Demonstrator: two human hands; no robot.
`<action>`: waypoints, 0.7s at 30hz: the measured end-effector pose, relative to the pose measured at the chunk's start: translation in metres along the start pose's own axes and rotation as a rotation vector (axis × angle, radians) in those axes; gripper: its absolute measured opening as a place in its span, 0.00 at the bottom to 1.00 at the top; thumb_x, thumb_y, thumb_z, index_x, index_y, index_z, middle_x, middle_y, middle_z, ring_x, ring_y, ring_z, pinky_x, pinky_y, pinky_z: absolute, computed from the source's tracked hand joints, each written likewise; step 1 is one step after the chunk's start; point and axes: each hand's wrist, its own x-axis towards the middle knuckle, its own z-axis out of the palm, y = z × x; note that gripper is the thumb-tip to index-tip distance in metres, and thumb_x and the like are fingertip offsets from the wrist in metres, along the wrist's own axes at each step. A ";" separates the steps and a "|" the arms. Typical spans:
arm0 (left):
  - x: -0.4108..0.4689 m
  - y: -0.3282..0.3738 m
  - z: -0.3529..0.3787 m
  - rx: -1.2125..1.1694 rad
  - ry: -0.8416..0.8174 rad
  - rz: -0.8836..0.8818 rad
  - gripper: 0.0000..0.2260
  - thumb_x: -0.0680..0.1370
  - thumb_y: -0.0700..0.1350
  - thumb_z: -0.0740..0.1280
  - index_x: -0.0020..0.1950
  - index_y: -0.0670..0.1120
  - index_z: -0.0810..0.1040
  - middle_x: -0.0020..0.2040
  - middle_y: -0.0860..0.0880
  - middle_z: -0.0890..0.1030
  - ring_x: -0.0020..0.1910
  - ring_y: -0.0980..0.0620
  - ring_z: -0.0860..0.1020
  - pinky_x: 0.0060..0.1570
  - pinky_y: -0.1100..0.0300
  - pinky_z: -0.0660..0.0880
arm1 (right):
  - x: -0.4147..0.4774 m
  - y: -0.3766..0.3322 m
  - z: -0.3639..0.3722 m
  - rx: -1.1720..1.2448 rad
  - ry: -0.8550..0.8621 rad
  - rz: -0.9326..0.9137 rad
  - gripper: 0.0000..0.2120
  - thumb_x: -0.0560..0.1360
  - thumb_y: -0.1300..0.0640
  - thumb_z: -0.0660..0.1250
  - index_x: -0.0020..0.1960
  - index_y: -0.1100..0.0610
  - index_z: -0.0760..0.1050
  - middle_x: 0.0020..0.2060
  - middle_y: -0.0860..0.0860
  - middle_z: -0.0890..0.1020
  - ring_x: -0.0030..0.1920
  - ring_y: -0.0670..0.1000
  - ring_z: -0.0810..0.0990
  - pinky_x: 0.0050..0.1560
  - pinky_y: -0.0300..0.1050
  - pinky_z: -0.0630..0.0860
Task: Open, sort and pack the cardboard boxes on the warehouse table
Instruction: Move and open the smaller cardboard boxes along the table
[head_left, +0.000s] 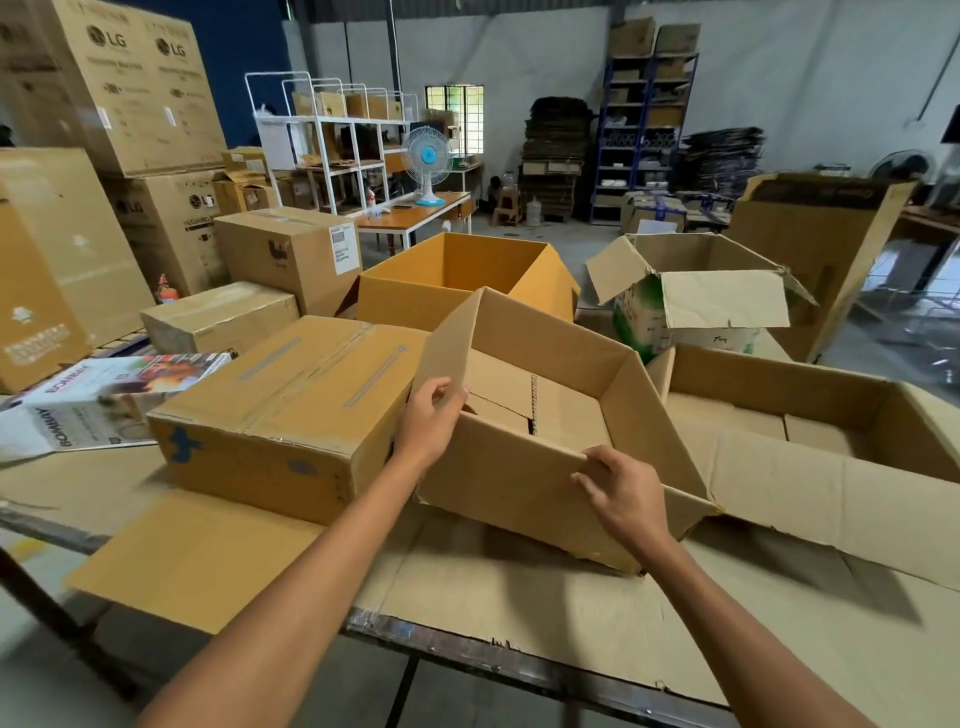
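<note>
Left hand (431, 421) is wrapped over the edge of the left wall of the open box (550, 415), gripping it. Right hand (626, 493) pinches the top rim of the near wall, toward its right end. Both hands are grasping and neither is free. The open box is mid-worktop (519, 667), tipped with its mouth toward the person. Its near right bottom corner is down on the cardboard sheet (519, 597) and its left side looks raised. There's nothing inside but its own bottom flaps, so I'd judge it light, an easy two-hand swing. The cardboard is probably stiff at creases and corners and floppy mid-panel, and the rim will likely buckle if squeezed hard. The bottom flaps look unsealed and could sag under load. The better hold is probably at the corners or under the base, not the thin rim. The surface is dry and matt, so not slippery. Closed box (280, 415) sits right against its left side, touching or nearly, can't tell. Shallow box (779, 431) is just beside it on the right, and the yellow box (467, 275) is behind, open.
</note>
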 end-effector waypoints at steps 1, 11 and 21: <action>-0.001 0.003 0.002 -0.014 -0.007 0.004 0.18 0.81 0.56 0.64 0.67 0.50 0.75 0.59 0.53 0.78 0.57 0.54 0.74 0.53 0.57 0.70 | -0.001 0.003 0.000 0.010 0.014 -0.002 0.13 0.73 0.52 0.77 0.56 0.52 0.82 0.50 0.49 0.86 0.49 0.51 0.82 0.57 0.56 0.78; 0.003 -0.023 0.004 -0.022 -0.029 -0.058 0.14 0.84 0.50 0.59 0.66 0.48 0.75 0.54 0.53 0.78 0.55 0.52 0.76 0.48 0.56 0.71 | -0.002 0.001 0.012 -0.056 -0.050 -0.050 0.15 0.73 0.51 0.76 0.59 0.51 0.82 0.51 0.48 0.86 0.52 0.51 0.83 0.59 0.51 0.78; -0.014 -0.115 -0.003 0.261 -0.063 -0.235 0.16 0.85 0.51 0.51 0.62 0.45 0.73 0.58 0.42 0.78 0.59 0.40 0.76 0.58 0.48 0.73 | -0.012 -0.015 0.056 -0.325 -0.178 -0.227 0.06 0.77 0.52 0.68 0.54 0.49 0.78 0.51 0.46 0.83 0.51 0.51 0.78 0.57 0.50 0.66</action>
